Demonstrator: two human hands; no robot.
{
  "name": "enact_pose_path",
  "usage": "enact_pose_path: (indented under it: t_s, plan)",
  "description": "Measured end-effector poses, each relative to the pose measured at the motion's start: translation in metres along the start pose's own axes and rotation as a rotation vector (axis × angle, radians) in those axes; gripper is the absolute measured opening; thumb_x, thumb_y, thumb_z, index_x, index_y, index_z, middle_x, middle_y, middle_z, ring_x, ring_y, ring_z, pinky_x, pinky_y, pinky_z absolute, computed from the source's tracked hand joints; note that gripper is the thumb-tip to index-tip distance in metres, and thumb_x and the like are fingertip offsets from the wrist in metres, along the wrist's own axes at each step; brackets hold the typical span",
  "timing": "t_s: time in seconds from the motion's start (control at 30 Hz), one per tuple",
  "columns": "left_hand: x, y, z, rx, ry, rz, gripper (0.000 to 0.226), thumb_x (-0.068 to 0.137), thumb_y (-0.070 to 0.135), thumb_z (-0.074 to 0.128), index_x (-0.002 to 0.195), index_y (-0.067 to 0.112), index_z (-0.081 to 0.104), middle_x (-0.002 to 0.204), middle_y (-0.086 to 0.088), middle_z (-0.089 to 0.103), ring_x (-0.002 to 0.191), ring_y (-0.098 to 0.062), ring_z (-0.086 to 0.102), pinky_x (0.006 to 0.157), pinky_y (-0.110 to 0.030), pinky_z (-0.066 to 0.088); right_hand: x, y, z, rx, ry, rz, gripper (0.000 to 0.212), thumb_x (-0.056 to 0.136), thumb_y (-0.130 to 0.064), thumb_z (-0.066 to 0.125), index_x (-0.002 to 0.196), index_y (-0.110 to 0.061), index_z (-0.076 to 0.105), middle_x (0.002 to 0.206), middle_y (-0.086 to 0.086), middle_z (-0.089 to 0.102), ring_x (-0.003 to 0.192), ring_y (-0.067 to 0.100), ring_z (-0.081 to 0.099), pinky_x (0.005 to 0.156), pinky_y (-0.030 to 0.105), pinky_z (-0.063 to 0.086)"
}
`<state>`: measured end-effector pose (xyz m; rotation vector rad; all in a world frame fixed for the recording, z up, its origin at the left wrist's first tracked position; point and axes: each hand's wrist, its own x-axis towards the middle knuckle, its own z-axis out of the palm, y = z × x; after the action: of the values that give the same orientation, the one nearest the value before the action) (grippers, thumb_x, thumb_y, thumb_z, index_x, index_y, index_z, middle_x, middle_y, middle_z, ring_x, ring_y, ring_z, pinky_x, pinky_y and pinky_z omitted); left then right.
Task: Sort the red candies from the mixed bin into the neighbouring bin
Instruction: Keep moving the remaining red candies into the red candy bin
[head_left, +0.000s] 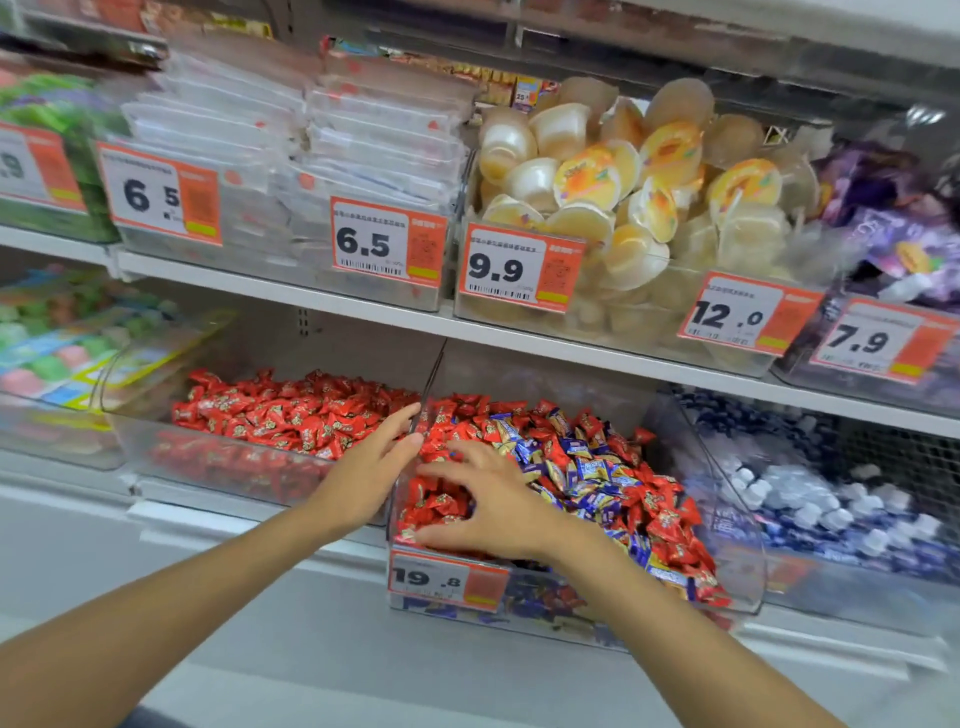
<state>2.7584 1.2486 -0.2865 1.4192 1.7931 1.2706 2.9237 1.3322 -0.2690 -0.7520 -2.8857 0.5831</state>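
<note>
The mixed bin (737, 519) of clear plastic holds red candies (441, 501) and blue-wrapped candies (592, 470) heaped together. To its left stands the neighbouring bin (135, 436), filled with red candies only. My left hand (371, 470) reaches with straight fingers to the clear wall between the two bins, fingertips at its edge. My right hand (493, 501) lies spread, palm down, on the red candies at the mixed bin's left front. Whether candies are under its palm is hidden.
A 19.8 price tag (447, 579) hangs on the mixed bin's front. A bin of blue and white sweets (831, 499) stands to the right. The shelf above (363, 306) carries bins of jelly cups (623, 182) and white packets (311, 145).
</note>
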Motion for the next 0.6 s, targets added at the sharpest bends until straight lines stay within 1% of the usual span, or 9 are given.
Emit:
enact_pose_path:
  t_s: [0.07, 0.1, 0.2, 0.27, 0.33, 0.43, 0.5, 0.53, 0.6]
  plan:
    - [0.001, -0.001, -0.001, -0.016, 0.009, -0.005, 0.054, 0.09, 0.054, 0.039, 0.142, 0.043, 0.03, 0.15, 0.008, 0.037, 0.127, 0.0, 0.037, 0.11, -0.029, 0.029, 0.014, -0.001, 0.01, -0.077, -0.102, 0.05, 0.08, 0.075, -0.062, 0.067, 0.143, -0.039, 0.032, 0.161, -0.003, 0.003, 0.148, 0.019, -0.008, 0.116, 0.055, -0.009]
    - [0.001, -0.002, -0.001, -0.017, 0.01, -0.011, 0.057, 0.087, 0.057, 0.038, 0.141, 0.044, 0.031, 0.149, 0.009, 0.037, 0.128, 0.0, 0.037, 0.11, -0.03, 0.029, 0.02, 0.002, 0.011, -0.107, -0.116, 0.077, 0.083, 0.074, -0.063, 0.066, 0.144, -0.039, 0.029, 0.16, -0.001, 0.002, 0.148, 0.021, -0.008, 0.116, 0.057, -0.008]
    - [0.004, -0.004, 0.0, 0.006, 0.014, -0.005, 0.054, 0.091, 0.056, 0.039, 0.143, 0.043, 0.03, 0.149, 0.011, 0.036, 0.127, 0.001, 0.036, 0.107, -0.028, 0.029, 0.033, 0.022, 0.001, -0.184, -0.016, 0.146, 0.076, 0.078, -0.05, 0.068, 0.143, -0.034, 0.031, 0.154, 0.007, 0.021, 0.144, 0.026, 0.016, 0.114, 0.056, 0.015]
    - [0.005, -0.006, 0.0, 0.023, 0.011, -0.011, 0.047, 0.098, 0.046, 0.038, 0.144, 0.042, 0.028, 0.15, 0.01, 0.035, 0.124, 0.001, 0.035, 0.103, -0.027, 0.029, 0.035, 0.045, -0.01, -0.237, 0.023, 0.24, 0.074, 0.081, -0.044, 0.066, 0.145, -0.031, 0.03, 0.155, 0.008, 0.022, 0.143, 0.027, 0.02, 0.111, 0.057, 0.021]
    - [0.005, -0.006, -0.001, 0.023, -0.001, -0.009, 0.048, 0.098, 0.044, 0.038, 0.145, 0.042, 0.026, 0.151, 0.01, 0.033, 0.123, 0.0, 0.035, 0.102, -0.027, 0.029, 0.027, 0.072, -0.024, -0.25, 0.047, 0.356, 0.072, 0.083, -0.047, 0.064, 0.145, -0.028, 0.032, 0.155, 0.008, 0.025, 0.141, 0.029, 0.025, 0.11, 0.056, 0.026]
    - [0.006, 0.0, -0.004, 0.05, -0.03, -0.009, 0.05, 0.097, 0.045, 0.039, 0.145, 0.04, 0.026, 0.15, 0.008, 0.033, 0.124, -0.004, 0.036, 0.101, -0.029, 0.031, -0.002, 0.104, -0.051, -0.134, 0.097, 0.458, 0.069, 0.075, -0.058, 0.07, 0.132, -0.025, 0.048, 0.133, 0.009, 0.049, 0.125, 0.03, 0.044, 0.104, 0.045, 0.039]
    - [0.008, 0.004, -0.01, 0.187, -0.017, 0.006, 0.055, 0.095, 0.048, 0.043, 0.146, 0.034, 0.027, 0.15, 0.006, 0.034, 0.13, -0.01, 0.037, 0.106, -0.035, 0.032, -0.027, 0.112, -0.067, 0.039, 0.124, 0.433, 0.065, 0.068, -0.061, 0.074, 0.122, -0.028, 0.055, 0.128, 0.003, 0.052, 0.121, 0.022, 0.049, 0.102, 0.036, 0.04]
    - [0.01, 0.01, -0.012, 0.293, 0.013, 0.033, 0.06, 0.093, 0.05, 0.046, 0.146, 0.031, 0.028, 0.151, 0.005, 0.034, 0.134, -0.013, 0.035, 0.109, -0.039, 0.031, -0.04, 0.114, -0.073, 0.123, 0.151, 0.405, 0.063, 0.068, -0.058, 0.074, 0.121, -0.03, 0.055, 0.129, -0.001, 0.052, 0.12, 0.018, 0.049, 0.1, 0.032, 0.04]
    - [0.014, 0.026, -0.013, 0.48, 0.09, 0.142, 0.065, 0.088, 0.048, 0.055, 0.145, 0.03, 0.03, 0.149, 0.006, 0.037, 0.135, -0.015, 0.033, 0.111, -0.041, 0.029, -0.061, 0.119, -0.082, 0.21, 0.208, 0.378, 0.06, 0.073, -0.052, 0.074, 0.126, -0.033, 0.053, 0.133, -0.006, 0.049, 0.122, 0.012, 0.046, 0.101, 0.03, 0.038]
